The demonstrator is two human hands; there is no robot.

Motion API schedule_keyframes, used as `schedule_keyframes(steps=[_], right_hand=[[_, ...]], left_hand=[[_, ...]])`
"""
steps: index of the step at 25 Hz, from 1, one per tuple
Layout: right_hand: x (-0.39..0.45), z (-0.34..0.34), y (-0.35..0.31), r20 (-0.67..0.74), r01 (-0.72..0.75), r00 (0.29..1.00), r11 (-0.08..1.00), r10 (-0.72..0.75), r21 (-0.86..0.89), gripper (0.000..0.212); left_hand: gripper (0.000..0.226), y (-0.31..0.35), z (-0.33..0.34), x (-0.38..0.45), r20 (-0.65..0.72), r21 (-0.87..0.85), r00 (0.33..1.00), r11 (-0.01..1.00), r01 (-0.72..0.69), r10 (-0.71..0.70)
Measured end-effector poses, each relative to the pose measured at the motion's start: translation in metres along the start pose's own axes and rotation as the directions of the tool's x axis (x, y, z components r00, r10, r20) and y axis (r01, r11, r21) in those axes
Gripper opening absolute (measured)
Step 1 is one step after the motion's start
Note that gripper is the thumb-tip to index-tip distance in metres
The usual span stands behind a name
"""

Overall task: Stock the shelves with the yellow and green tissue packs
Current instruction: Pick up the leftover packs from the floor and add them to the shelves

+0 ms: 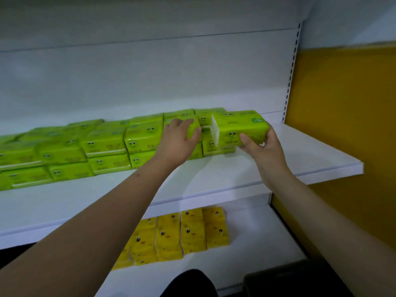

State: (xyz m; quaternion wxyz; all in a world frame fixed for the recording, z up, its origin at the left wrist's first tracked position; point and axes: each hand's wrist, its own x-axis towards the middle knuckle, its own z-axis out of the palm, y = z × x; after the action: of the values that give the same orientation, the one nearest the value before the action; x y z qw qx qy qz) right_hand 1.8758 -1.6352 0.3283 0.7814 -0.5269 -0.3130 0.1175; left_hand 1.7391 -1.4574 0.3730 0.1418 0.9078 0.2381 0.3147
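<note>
Bare shelf (300, 151) runs from the green row (85, 146) out to the right-hand edge, with open board in front too. Right hand (260, 144) is clamped on a green pack (237, 127), held just beside the row's end. Left hand (179, 136) lies curled over the end stack's top pack (192, 127). Yellow packs (182, 234) stand on the shelf below.
</note>
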Motion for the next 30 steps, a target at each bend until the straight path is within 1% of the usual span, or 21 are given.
schedule_keyframes(steps=[1, 2, 4, 6, 7, 8, 10, 11, 14, 16, 17, 19, 20, 21, 22, 24, 26, 27, 28, 30], right_hand=[[0.016, -0.002, 0.008, -0.024, -0.012, 1.0, 0.999, 0.012, -0.037, 0.06], [0.031, -0.001, 0.014, -0.04, -0.012, 0.999, 0.997, 0.009, -0.082, 0.064], [0.056, 0.004, 0.028, -0.061, 0.04, 0.997, 0.965, -0.057, -0.26, 0.071], [0.074, 0.011, 0.04, -0.037, 0.091, 0.992, 0.875, -0.123, -0.476, 0.067], [0.081, 0.014, 0.045, -0.041, 0.075, 0.992, 0.84, -0.115, -0.538, 0.063], [0.088, 0.018, 0.049, -0.062, 0.038, 0.994, 0.808, -0.092, -0.588, 0.062], [0.098, 0.027, 0.051, -0.105, -0.049, 0.994, 0.717, -0.034, -0.695, 0.067], [0.103, 0.031, 0.051, -0.102, -0.067, 0.995, 0.688, -0.011, -0.723, 0.07], [0.112, 0.041, 0.044, -0.047, -0.101, 0.994, 0.668, 0.099, -0.737, 0.071], [0.115, 0.039, 0.031, -0.023, -0.133, 0.982, 0.603, 0.187, -0.787, 0.075], [0.115, 0.038, 0.023, -0.014, -0.13, 0.976, 0.528, 0.218, -0.839, 0.081], [0.106, 0.04, 0.005, -0.044, -0.126, 0.969, 0.332, 0.244, -0.935, 0.101], [0.099, 0.045, -0.003, -0.071, -0.131, 0.976, 0.288, 0.208, -0.949, 0.111], [0.09, 0.052, -0.01, -0.079, -0.114, 0.988, 0.288, 0.133, -0.951, 0.114], [0.081, 0.063, -0.016, -0.054, -0.067, 0.997, 0.315, 0.049, -0.947, 0.112], [0.062, 0.093, -0.025, 0.023, 0.053, 0.997, 0.443, -0.072, -0.895, 0.097], [0.047, 0.134, -0.025, 0.095, 0.138, 0.99, 0.552, -0.107, -0.822, 0.085], [0.037, 0.158, -0.024, 0.139, 0.173, 0.985, 0.589, -0.103, -0.789, 0.081], [0.024, 0.187, -0.021, 0.196, 0.215, 0.976, 0.616, -0.1, -0.758, 0.079], [-0.005, 0.245, -0.015, 0.302, 0.291, 0.948, 0.657, -0.101, -0.695, 0.076]], left_hand=[[0.052, -0.01, 0.003, 0.003, -0.045, 0.182, 0.997, 0.982, -0.054, 0.063], [0.056, -0.02, 0.007, 0.005, -0.047, 0.292, 0.995, 0.954, -0.067, 0.085], [0.065, -0.041, 0.013, 0.007, 0.033, 0.425, 0.997, 0.902, -0.074, 0.067], [0.072, -0.055, 0.019, 0.004, 0.101, 0.526, 0.991, 0.841, -0.13, 0.09], [0.074, -0.06, 0.02, 0.002, 0.114, 0.552, 0.987, 0.819, -0.157, 0.113], [0.076, -0.063, 0.02, 0.001, 0.118, 0.565, 0.984, 0.806, -0.175, 0.131], [0.078, -0.064, 0.019, 0.001, 0.115, 0.574, 0.982, 0.798, -0.187, 0.148], [0.079, -0.064, 0.018, 0.003, 0.121, 0.572, 0.981, 0.797, -0.193, 0.151], [0.079, -0.062, 0.01, 0.009, 0.168, 0.563, 0.98, 0.805, -0.186, 0.108], [0.079, -0.059, 0.002, 0.012, 0.207, 0.55, 0.975, 0.815, -0.184, 0.081], [0.079, -0.056, -0.003, 0.013, 0.213, 0.545, 0.974, 0.818, -0.185, 0.079], [0.079, -0.048, -0.017, 0.011, 0.207, 0.523, 0.975, 0.832, -0.184, 0.086], [0.078, -0.045, -0.025, 0.009, 0.194, 0.503, 0.977, 0.846, -0.176, 0.088], [0.076, -0.043, -0.032, 0.006, 0.176, 0.476, 0.981, 0.865, -0.16, 0.085], [0.074, -0.043, -0.038, 0.0, 0.155, 0.441, 0.985, 0.887, -0.138, 0.076], [0.068, -0.046, -0.054, -0.019, 0.118, 0.358, 0.992, 0.929, -0.093, 0.054], [0.071, -0.054, -0.069, -0.048, 0.097, 0.305, 0.995, 0.95, -0.062, 0.034], [0.073, -0.06, -0.076, -0.065, 0.087, 0.29, 0.996, 0.956, -0.05, 0.026], [0.074, -0.068, -0.086, -0.085, 0.073, 0.28, 0.997, 0.959, -0.031, 0.011], [0.069, -0.089, -0.107, -0.125, 0.046, 0.27, 0.999, 0.963, 0.015, -0.028]])
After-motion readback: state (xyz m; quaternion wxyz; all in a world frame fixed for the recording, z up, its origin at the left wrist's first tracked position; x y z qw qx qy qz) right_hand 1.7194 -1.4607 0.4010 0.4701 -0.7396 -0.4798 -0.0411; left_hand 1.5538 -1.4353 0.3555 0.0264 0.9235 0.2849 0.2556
